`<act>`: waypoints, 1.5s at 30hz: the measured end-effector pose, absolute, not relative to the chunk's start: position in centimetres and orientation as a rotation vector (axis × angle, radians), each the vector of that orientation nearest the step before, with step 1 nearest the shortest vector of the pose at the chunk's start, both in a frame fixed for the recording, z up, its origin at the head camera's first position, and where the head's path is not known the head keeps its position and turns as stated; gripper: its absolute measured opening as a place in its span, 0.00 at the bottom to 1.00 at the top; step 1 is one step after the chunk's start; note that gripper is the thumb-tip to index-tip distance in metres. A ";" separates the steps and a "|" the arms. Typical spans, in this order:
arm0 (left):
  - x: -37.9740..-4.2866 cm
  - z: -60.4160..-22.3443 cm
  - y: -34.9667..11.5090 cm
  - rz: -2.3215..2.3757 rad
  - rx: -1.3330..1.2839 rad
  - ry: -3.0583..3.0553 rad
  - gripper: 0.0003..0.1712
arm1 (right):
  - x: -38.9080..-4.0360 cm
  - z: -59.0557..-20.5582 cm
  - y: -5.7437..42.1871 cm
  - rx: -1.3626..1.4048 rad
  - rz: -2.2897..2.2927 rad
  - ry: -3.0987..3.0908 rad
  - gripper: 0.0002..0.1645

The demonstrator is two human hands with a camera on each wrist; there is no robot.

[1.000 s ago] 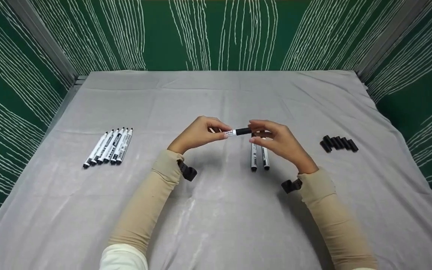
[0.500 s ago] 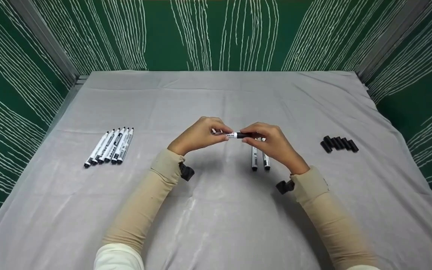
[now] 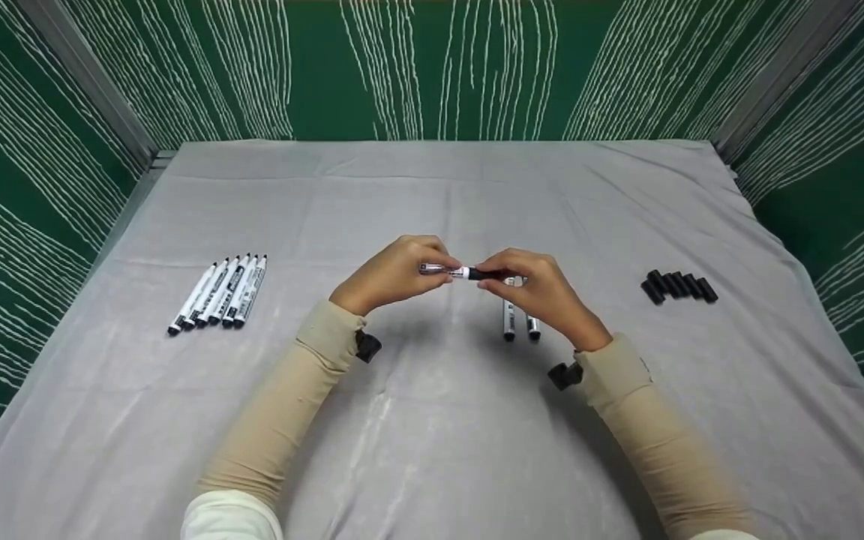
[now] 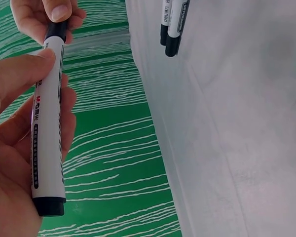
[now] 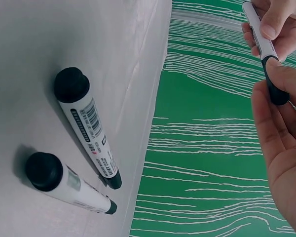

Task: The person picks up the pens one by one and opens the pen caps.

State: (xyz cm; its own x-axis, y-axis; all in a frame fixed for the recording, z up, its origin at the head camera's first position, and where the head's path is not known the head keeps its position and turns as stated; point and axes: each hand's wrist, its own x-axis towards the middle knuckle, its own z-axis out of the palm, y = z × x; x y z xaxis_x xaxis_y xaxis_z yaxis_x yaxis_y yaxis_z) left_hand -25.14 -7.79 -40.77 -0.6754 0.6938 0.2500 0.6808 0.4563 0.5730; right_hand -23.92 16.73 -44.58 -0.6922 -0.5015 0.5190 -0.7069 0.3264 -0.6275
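My left hand grips the white barrel of a marker between thumb and fingers, above the middle of the table. The marker lies roughly level in the head view, its black tail end toward my left palm. My right hand pinches the black cap at the other end, thumb on one side and fingers on the other. The cap sits on the marker, against the white barrel. Below my right hand, two more white markers lie side by side on the cloth, black at both ends; my hand partly hides them in the head view.
On the left of the grey cloth, several uncapped markers lie in a slanted row, tips pointing away. Several loose black caps lie grouped on the right. Green walls with white lines stand around the table.
My right hand moved left, and its spread fingers came together on the cap. The marker shifted slightly within my left hand, showing more of its tail end. The markers and caps on the cloth stayed put.
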 end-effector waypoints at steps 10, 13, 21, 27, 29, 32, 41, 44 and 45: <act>-25.1 -40.9 -8.0 1.049 1.228 2.646 0.12 | -24.0 -44.8 16.7 1.107 1.304 -2.349 0.14; -25.1 -41.0 -8.0 1.049 1.228 2.644 0.12 | -23.9 -44.8 16.7 1.095 1.302 -2.358 0.13; -25.3 -41.2 -8.3 1.071 1.239 2.644 0.12 | -24.0 -44.9 17.1 1.075 1.303 -2.361 0.13; -25.3 -41.2 -8.8 1.116 1.224 2.651 0.12 | -24.2 -44.9 17.5 1.077 1.334 -2.352 0.13; -25.3 -41.2 -8.9 1.120 1.219 2.652 0.12 | -24.1 -44.9 17.5 1.077 1.336 -2.350 0.13; -25.3 -41.2 -9.0 1.124 1.213 2.654 0.12 | -24.1 -44.9 17.7 1.069 1.336 -2.351 0.13; -25.4 -41.4 -10.0 1.172 1.115 2.663 0.12 | -23.9 -44.6 18.2 0.982 1.351 -2.342 0.14; -25.6 -41.7 -10.5 1.218 1.044 2.678 0.12 | -24.0 -44.7 18.6 0.961 1.351 -2.346 0.15; -25.6 -41.8 -10.7 1.227 1.013 2.693 0.12 | -24.0 -44.7 18.8 0.962 1.353 -2.348 0.14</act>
State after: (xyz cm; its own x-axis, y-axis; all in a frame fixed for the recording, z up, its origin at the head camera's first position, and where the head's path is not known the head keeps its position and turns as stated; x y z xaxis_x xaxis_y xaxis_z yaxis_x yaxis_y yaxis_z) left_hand -25.58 -10.74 -41.80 -0.7902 0.5630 0.2420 0.5522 0.4827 0.6798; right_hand -23.96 18.78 -44.75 -0.7448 -0.4131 0.5241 -0.6605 0.3448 -0.6669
